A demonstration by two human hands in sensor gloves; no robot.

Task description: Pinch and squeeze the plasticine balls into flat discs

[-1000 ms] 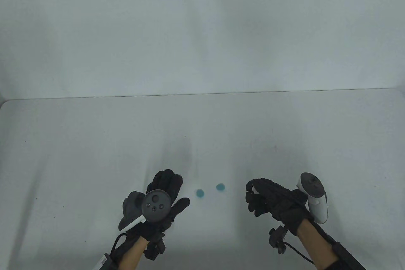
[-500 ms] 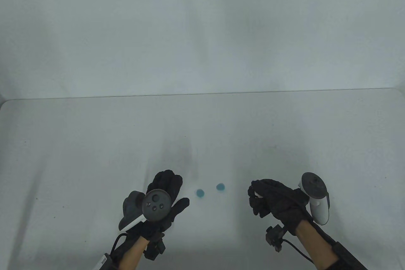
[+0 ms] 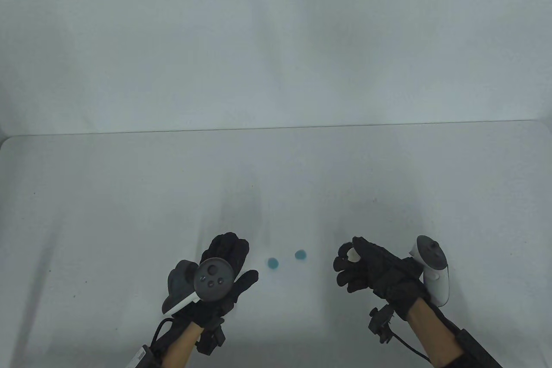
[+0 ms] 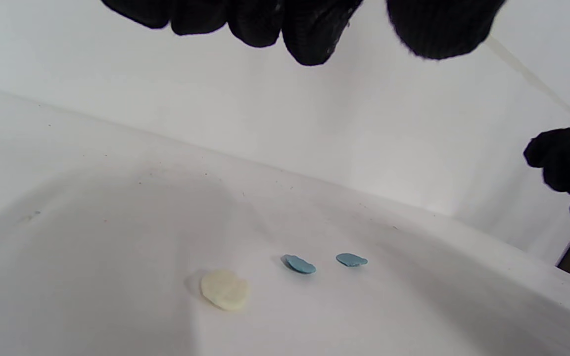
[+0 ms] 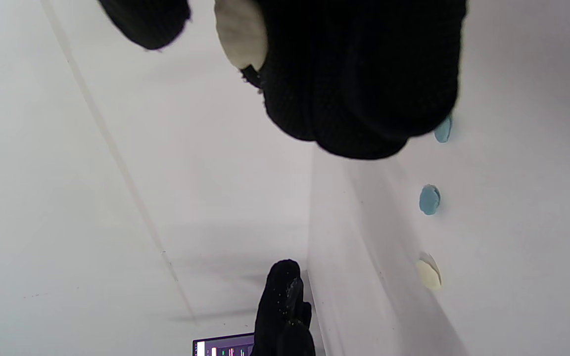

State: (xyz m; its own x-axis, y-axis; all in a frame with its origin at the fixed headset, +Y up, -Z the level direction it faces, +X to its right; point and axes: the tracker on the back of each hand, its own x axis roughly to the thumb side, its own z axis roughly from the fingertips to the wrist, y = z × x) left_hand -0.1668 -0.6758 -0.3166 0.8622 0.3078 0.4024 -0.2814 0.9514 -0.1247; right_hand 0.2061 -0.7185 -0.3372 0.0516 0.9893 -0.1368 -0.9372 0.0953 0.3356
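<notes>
Your right hand (image 3: 371, 271) pinches 1 cream piece (image 3: 353, 254) at lower right, left hand (image 3: 224, 268) spread holding nothing, w/ 2 blue discs (image 3: 272, 262) (image 3: 300, 255) & 1 cream disc (image 4: 224, 289) mid-frame.

Matt plasticine discs (image 4: 299, 264), knit-gloved hands (image 3: 371, 271)

The left hand (image 3: 224, 266) lies low in the table view, left of centre, fingers stretched toward the top of the frame and thumb splayed right, gripping nothing. The right hand (image 3: 371, 271) sits right of centre at the same height, fingers curled leftward, its thumb and fingertips (image 5: 285, 74) pinching a pale lump (image 3: 353, 254). Both forearms enter from the bottom edge.
</notes>
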